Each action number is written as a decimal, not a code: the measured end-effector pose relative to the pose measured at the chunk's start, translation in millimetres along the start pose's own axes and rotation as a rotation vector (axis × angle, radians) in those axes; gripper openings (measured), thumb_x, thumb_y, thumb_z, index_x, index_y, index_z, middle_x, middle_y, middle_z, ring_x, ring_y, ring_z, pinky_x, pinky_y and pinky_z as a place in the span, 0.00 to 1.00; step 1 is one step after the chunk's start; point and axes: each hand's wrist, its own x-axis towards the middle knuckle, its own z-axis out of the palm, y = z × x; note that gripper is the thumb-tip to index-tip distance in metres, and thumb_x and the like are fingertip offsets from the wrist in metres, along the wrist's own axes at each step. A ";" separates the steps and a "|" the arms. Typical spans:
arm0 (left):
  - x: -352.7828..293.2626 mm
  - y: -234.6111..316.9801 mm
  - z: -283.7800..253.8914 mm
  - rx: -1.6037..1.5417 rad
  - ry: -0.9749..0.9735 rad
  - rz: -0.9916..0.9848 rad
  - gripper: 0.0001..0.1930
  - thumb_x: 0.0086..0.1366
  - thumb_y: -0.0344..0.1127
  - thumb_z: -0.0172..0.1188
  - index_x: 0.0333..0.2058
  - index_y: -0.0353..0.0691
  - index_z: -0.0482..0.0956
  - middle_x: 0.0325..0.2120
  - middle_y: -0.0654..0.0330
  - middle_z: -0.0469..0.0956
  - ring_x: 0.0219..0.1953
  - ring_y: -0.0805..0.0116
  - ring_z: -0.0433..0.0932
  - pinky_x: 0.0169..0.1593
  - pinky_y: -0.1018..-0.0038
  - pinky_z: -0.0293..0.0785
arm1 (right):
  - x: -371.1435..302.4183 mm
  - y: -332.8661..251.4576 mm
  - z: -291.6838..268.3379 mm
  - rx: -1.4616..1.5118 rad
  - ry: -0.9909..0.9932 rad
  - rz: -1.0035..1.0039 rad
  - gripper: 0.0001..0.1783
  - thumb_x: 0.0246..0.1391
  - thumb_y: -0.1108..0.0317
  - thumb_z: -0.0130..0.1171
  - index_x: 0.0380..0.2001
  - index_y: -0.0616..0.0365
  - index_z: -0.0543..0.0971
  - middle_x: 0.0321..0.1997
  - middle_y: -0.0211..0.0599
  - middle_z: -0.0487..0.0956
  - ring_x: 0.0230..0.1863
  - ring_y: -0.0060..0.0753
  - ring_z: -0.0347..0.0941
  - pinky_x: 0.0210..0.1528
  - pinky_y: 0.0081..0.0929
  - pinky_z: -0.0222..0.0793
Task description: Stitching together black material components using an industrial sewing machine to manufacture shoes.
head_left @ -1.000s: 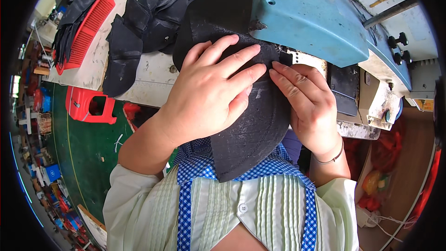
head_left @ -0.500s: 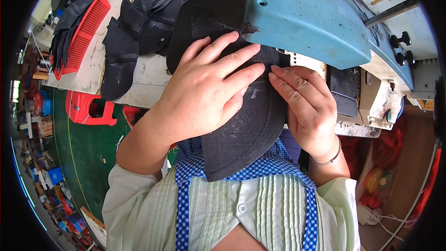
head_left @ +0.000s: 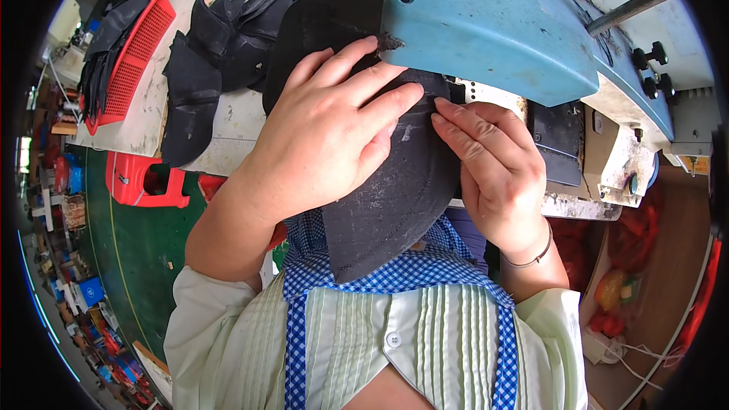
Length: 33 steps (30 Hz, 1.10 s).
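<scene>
A black, flexible panel (head_left: pixel 387 209) with a dashed seam line lies under the blue head of a machine (head_left: pixel 486 30). Its pointed end hangs toward me over my checked apron. My left hand (head_left: pixel 326 125) rests flat on the panel, fingers spread, with the fingertips close to the machine head's lower edge. At the panel's right edge, my right hand (head_left: pixel 493 163) has its fingers pressed together, pinching the edge with the thumb mostly hidden. The blue head hides where the panel meets the machine's working parts.
Several black pieces (head_left: pixel 194 87) lie overlapping on the white worktable (head_left: pixel 235 125) to the left. A red basket (head_left: pixel 140 53) holding more black pieces stands beyond them. Below the table's edge is a red stool (head_left: pixel 144 180). Black knobs (head_left: pixel 651 57) stick out from the machine's right side.
The panel has slid slightly away from me, its pointed end moving up. Both hands have moved a little with it, and the whole view has shifted slightly.
</scene>
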 end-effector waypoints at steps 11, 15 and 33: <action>8.5 -8.7 7.8 -0.131 0.078 0.077 0.14 0.60 0.28 0.63 0.45 0.39 0.86 0.49 0.58 0.82 0.54 0.55 0.78 0.56 0.63 0.75 | 0.3 3.0 4.2 -0.079 -0.006 -0.035 0.27 0.37 0.72 0.60 0.46 0.67 0.85 0.52 0.43 0.84 0.47 0.39 0.78 0.49 0.34 0.74; 11.8 -10.7 8.6 -0.089 0.087 0.070 0.14 0.58 0.29 0.65 0.44 0.38 0.86 0.48 0.59 0.83 0.53 0.56 0.79 0.54 0.63 0.77 | 2.9 -0.8 1.9 -0.070 -0.025 0.015 0.27 0.37 0.81 0.62 0.47 0.65 0.85 0.52 0.42 0.85 0.45 0.44 0.78 0.51 0.36 0.77; 19.5 -14.3 9.3 -0.093 0.108 0.041 0.15 0.58 0.33 0.69 0.44 0.37 0.85 0.43 0.57 0.83 0.50 0.54 0.80 0.54 0.59 0.75 | 0.0 4.4 7.2 -0.138 -0.053 -0.062 0.28 0.39 0.69 0.58 0.48 0.68 0.84 0.56 0.45 0.83 0.49 0.41 0.76 0.50 0.34 0.73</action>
